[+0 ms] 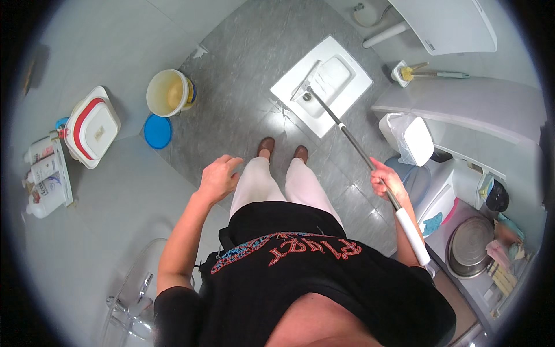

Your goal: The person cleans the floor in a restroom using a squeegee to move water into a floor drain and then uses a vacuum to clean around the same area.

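My right hand is closed around the dark metal pole of a long-handled floor squeegee, above its white grip. The squeegee's head rests over the near left part of a white squat toilet, beside its drain hole. My left hand hangs in front of my left thigh with its fingers loosely bent and apart, and nothing shows in it. My brown shoes stand on the grey tiled floor just short of the squat toilet.
A white bucket and a blue lid stand by the left wall, near a collapsible basin and a shelf of bottles. On the right are a toilet brush, a lined bin, a washbasin above and stacked metal pans.
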`<action>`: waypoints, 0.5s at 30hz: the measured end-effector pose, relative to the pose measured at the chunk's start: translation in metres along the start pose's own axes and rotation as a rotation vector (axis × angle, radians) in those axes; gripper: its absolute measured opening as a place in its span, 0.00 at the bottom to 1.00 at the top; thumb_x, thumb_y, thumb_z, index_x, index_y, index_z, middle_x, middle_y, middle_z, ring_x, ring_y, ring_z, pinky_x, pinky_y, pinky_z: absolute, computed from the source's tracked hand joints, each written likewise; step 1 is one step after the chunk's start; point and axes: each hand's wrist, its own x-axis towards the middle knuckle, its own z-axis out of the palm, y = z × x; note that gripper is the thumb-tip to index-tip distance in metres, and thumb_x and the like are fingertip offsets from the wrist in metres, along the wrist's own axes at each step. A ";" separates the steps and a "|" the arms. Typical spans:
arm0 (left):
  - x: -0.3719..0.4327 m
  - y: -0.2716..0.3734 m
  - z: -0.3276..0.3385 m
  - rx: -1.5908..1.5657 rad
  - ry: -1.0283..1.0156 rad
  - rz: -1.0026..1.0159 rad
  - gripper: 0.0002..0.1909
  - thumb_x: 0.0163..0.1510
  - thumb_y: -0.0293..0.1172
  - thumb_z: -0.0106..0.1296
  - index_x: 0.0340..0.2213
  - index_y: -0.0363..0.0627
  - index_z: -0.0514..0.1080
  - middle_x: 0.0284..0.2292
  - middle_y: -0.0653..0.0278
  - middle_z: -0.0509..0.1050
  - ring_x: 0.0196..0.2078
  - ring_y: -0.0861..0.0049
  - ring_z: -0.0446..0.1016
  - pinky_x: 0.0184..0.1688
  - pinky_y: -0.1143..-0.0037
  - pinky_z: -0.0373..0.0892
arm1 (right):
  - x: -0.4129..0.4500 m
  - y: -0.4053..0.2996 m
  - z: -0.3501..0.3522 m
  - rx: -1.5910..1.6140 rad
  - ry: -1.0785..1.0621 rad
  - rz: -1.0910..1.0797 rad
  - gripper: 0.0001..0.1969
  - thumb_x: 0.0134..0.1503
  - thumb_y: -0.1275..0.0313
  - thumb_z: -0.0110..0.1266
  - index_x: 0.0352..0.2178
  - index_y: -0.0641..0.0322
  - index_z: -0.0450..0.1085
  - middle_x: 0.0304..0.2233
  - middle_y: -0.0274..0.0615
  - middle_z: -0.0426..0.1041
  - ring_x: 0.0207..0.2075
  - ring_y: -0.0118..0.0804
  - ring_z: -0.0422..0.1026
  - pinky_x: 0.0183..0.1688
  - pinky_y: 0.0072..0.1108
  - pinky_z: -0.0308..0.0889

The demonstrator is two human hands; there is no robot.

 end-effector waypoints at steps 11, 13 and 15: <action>-0.018 0.041 0.071 0.032 -0.120 -0.196 0.16 0.40 0.28 0.45 0.35 0.44 0.68 0.31 0.55 0.68 0.35 0.61 0.68 0.37 0.68 0.64 | 0.090 0.059 0.052 -0.545 -0.423 0.047 0.31 0.44 0.77 0.44 0.52 0.59 0.48 0.13 0.29 0.57 0.09 0.18 0.53 0.09 0.13 0.47; -0.022 0.045 0.074 0.009 -0.124 -0.234 0.16 0.40 0.29 0.45 0.35 0.44 0.68 0.31 0.55 0.68 0.35 0.60 0.67 0.37 0.68 0.64 | 0.092 0.055 0.035 -0.570 -0.431 0.065 0.30 0.44 0.76 0.46 0.51 0.61 0.49 0.14 0.29 0.60 0.10 0.19 0.55 0.10 0.14 0.50; -0.029 0.047 0.077 -0.031 -0.062 -0.279 0.17 0.38 0.27 0.46 0.35 0.43 0.68 0.29 0.56 0.68 0.33 0.61 0.67 0.37 0.68 0.64 | 0.068 0.036 -0.002 -0.561 -0.357 0.091 0.29 0.44 0.75 0.46 0.50 0.61 0.51 0.14 0.29 0.59 0.09 0.18 0.54 0.11 0.13 0.49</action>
